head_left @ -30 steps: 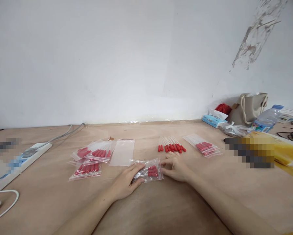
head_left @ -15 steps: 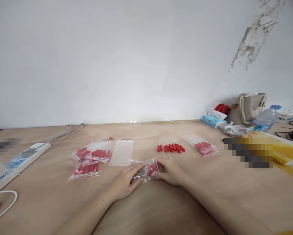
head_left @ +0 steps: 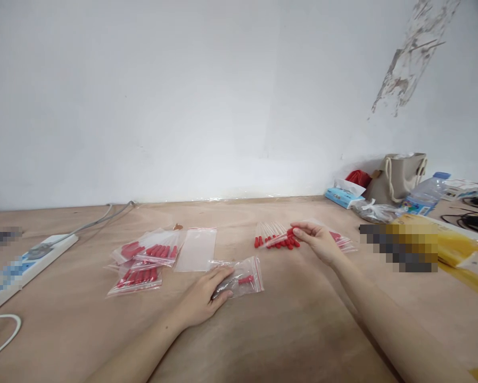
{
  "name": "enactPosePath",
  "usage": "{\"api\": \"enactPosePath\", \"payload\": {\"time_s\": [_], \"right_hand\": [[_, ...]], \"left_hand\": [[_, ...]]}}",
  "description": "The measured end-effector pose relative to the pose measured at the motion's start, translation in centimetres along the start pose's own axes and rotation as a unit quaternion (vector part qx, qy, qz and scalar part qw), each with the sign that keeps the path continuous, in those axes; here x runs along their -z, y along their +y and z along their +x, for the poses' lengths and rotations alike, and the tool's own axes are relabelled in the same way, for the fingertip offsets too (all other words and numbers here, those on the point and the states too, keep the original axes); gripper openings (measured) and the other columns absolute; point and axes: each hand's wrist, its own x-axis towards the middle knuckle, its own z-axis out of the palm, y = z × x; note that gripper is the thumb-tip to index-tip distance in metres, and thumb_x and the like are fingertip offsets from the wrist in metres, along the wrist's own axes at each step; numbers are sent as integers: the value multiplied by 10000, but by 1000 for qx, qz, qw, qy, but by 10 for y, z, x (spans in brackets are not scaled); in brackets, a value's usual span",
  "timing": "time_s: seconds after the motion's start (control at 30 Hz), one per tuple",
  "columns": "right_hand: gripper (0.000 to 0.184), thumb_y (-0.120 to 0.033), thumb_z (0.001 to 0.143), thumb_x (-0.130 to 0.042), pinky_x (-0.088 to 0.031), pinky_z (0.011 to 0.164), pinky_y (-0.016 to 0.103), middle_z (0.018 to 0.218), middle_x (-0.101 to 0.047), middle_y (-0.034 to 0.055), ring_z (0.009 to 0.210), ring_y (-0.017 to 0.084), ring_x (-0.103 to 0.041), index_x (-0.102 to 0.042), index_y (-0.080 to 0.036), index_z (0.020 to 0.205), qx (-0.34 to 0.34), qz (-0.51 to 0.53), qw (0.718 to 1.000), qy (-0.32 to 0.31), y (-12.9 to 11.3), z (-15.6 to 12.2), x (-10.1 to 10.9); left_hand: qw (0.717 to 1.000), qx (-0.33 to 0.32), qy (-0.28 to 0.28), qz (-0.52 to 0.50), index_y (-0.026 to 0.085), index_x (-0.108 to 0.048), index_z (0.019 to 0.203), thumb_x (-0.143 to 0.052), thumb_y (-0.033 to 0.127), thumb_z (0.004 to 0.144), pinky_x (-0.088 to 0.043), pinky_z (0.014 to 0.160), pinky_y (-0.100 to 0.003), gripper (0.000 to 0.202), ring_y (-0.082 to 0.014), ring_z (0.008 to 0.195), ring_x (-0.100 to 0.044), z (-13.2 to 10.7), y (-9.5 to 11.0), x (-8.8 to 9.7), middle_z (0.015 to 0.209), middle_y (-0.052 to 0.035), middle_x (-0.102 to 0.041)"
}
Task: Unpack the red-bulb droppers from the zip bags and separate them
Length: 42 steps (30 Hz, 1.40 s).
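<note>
My left hand (head_left: 208,296) lies over the end of a clear zip-lock bag (head_left: 250,266) on the table, gripping it between thumb and fingers. Inside that bag a red rubber bulb shows near the zip end. Pinched in my right hand (head_left: 316,240) are a few droppers (head_left: 277,239) with red bulbs and clear stems pointing left. Just below them lies a row of loose droppers (head_left: 258,242), bulbs towards me. A flat zip-lock bag (head_left: 198,249) with nothing visible inside lies beyond my left hand. Filled bags of droppers (head_left: 143,258) are piled to its left.
Partly hidden by my right hand is another bag of droppers (head_left: 345,243). A white power strip (head_left: 59,250) with cables lies at the left. Far right are a blue tissue box (head_left: 343,197), a cloth bag (head_left: 394,178), a water bottle (head_left: 428,194) and yellow packaging (head_left: 458,242).
My right hand has moved from the bag's mouth up and right to above the loose droppers, carrying droppers. Fewer red bulbs show in the bag. My left hand has stayed on it.
</note>
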Motion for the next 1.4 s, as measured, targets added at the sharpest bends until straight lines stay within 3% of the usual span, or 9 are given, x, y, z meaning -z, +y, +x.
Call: {"api": "enactPosePath", "payload": {"time_s": [0.17,0.33,0.43,0.6,0.77,0.9,1.03,1.17,1.4], "right_hand": [[305,-362,752,-547,-475,819,361,958,-666,77,883,188,-613,-626,-172,978,127,-129,981,69,8,11,-15],[311,-169,822,-405,-419,893,354,1106,-606,75,1008,189,-544,-610,-194,1053,275,-371,887,-10,18,9,-45],[332,-133,837,-372,-416,862,345,1100,-601,81,1006,196,-527,-600,-192,1071,296,-440,846,-63,26,9,-52],[285,-223,871,-395,-377,829,358,1081,-608,64,961,206,-517,-595,-239,1074,288,-476,827,-85,24,3,-53],[206,-287,833,-463,-331,811,355,883,-637,62,853,196,-519,-654,-218,866,250,-451,857,-23,3,-22,-58],[159,-334,767,-552,-345,727,303,694,-608,15,726,157,-512,-661,-232,713,194,-378,900,-96,-5,-43,-73],[161,-387,762,-576,-341,728,285,732,-609,-1,775,157,-505,-676,-275,818,184,-353,900,-177,-5,-52,-92],[129,-337,770,-570,-357,740,283,821,-621,6,838,166,-510,-673,-260,787,173,-334,910,-175,-4,-51,-101],[240,-413,773,-518,-433,652,271,749,-622,25,711,150,-563,-590,-184,756,81,-161,971,-155,-10,-34,-45]], "left_hand": [[1000,0,1,7,251,-380,1281,-423,340,865,-371,991,-387,427,-208,1188,-427,1,-1,-1,1296,-41,-467],[1000,3,-4,13,254,-365,1292,-417,347,869,-360,1003,-385,436,-204,1205,-409,0,-2,-2,1314,-37,-447],[1000,-5,-6,11,246,-360,1293,-419,337,869,-350,1012,-378,438,-195,1204,-408,0,-4,-3,1316,-37,-444],[1000,-4,-4,6,250,-362,1293,-421,337,869,-350,1010,-392,437,-201,1201,-410,0,-4,-4,1313,-39,-448],[1000,-5,-3,2,259,-361,1295,-422,331,868,-350,1012,-383,437,-194,1202,-410,0,-4,-4,1317,-32,-442],[1000,-9,6,-2,262,-373,1288,-430,333,864,-359,1001,-392,434,-203,1187,-425,1,-4,-4,1310,-35,-451],[1000,-10,5,-4,259,-370,1290,-436,336,861,-361,1000,-393,441,-204,1186,-427,1,-3,-3,1305,-37,-456],[1000,-2,-5,7,261,-366,1295,-439,352,859,-351,1007,-409,452,-211,1211,-399,0,-3,-2,1321,-40,-438],[998,-44,-3,32,274,-322,1326,-409,279,871,-321,1025,-426,463,-215,1241,-354,-2,-3,-2,1360,-35,-387]]}}
